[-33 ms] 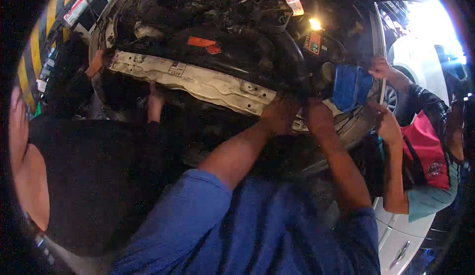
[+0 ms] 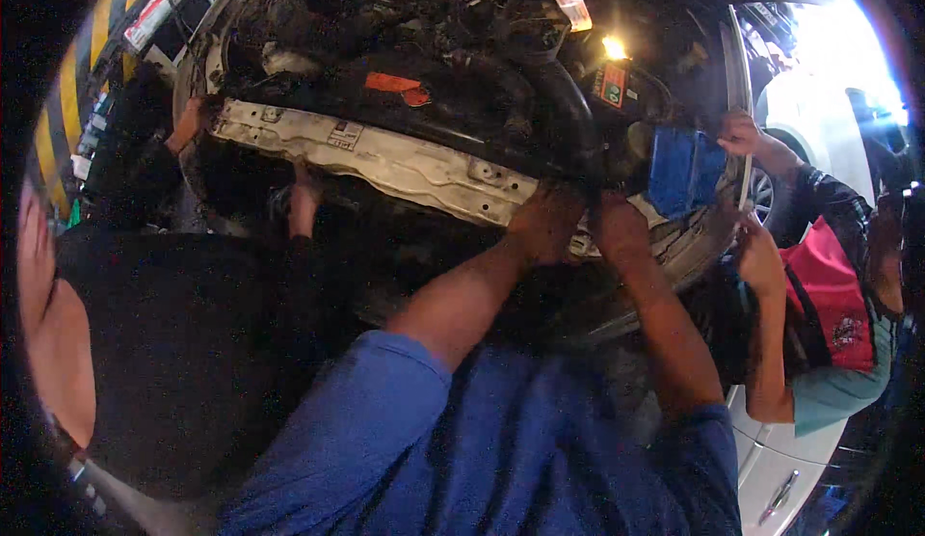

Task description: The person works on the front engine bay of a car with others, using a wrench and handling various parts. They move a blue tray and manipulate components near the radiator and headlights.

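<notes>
We found the pale metal crossbar [image 2: 409, 168] spanning the front of the open engine bay [image 2: 462, 73], sloping down toward its right end. Its surface was stained and scuffed, with small holes and a printed label [image 2: 344, 136] left of its middle. At the bar's right end we observed the left hand [image 2: 547, 222], overlapping it; the right hand [image 2: 622, 229] was just beyond that end. Both sets of fingers were curled into shadow, and we could not tell whether they grasped anything.

Below the bar's left half, a co-worker's hand [image 2: 303, 206] was near its lower edge. Beyond the bar we recorded grimy dark parts, an orange tag [image 2: 393, 82] and a glowing lamp [image 2: 615, 48]. To the bar's right sat a blue object [image 2: 684, 170]; farther right, we noted a white car [image 2: 809, 131] in glare. Well left of the bar was a yellow-and-black striped surface [image 2: 60, 155]. The room was dim around the bar.
</notes>
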A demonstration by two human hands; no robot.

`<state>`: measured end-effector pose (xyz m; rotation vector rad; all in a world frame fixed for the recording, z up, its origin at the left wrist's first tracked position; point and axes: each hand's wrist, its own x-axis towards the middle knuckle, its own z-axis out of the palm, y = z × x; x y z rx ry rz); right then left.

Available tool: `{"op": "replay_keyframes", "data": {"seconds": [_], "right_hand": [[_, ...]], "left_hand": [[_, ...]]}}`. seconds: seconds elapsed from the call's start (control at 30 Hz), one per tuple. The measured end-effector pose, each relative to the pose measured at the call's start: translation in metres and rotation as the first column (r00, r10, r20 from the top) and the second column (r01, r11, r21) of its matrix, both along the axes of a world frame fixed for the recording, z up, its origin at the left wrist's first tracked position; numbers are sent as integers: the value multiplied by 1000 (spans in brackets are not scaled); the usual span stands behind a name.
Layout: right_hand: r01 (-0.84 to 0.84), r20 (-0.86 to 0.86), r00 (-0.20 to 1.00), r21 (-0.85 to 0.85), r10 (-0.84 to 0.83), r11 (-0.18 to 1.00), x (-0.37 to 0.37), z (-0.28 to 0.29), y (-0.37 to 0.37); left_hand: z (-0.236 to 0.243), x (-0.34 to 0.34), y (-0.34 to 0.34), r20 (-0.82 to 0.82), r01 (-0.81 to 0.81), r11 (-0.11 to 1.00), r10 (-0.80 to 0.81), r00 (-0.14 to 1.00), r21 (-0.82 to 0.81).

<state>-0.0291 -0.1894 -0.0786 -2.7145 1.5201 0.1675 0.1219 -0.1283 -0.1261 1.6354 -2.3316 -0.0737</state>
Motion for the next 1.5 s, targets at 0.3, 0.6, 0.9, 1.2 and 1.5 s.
{"op": "replay_keyframes", "data": {"seconds": [0.3,0.6,0.9,1.2,1.5], "right_hand": [[-43,-116,992,17,45,999,-2,13,1],[-145,10,989,-129,147,981,-28,-11,-7],[-102,-129,987,-33,97,994,-11,1,-3],[111,-117,989,181,-91,977,4,35,7],[-171,-46,984,-24,170,985,-25,8,3]], "left_hand": [[42,-2,6,21,22,965,-28,999,260],[3,-12,-3,-25,24,999,-25,999,-27],[-2,-6,-3,-16,23,1000,-23,1000,10],[38,0,9,86,35,982,-52,995,185],[33,-3,7,-40,52,969,-44,998,242]]}}
